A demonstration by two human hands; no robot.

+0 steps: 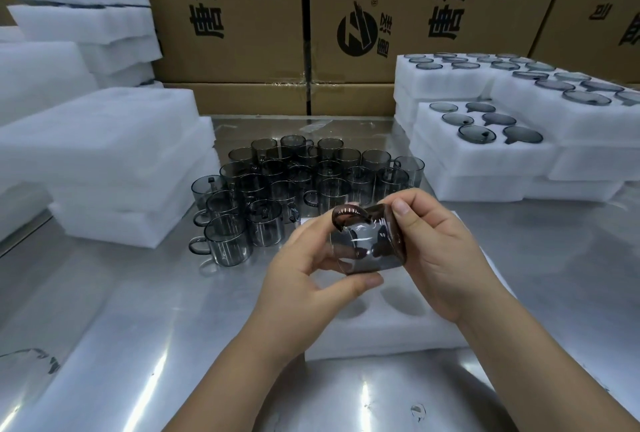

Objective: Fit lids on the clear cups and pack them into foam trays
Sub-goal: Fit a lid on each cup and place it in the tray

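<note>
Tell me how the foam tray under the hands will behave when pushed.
The foam tray probably weighs little: it is white foam with hollow pockets. It would likely slide easily on the shiny metal table. Lifted by one edge, it may flex slightly.

The scene is brightly and evenly lit from overhead. Streaked white glare is thrown across the metal surface (104, 310), and the foam trays (485, 161) are nearly blown out. Soft focus is seen throughout; edges are bowed by wide-angle distortion.

Smoky grey cups (311, 182), white foam trays (485, 154) (brown cartons (398, 16)).
</note>
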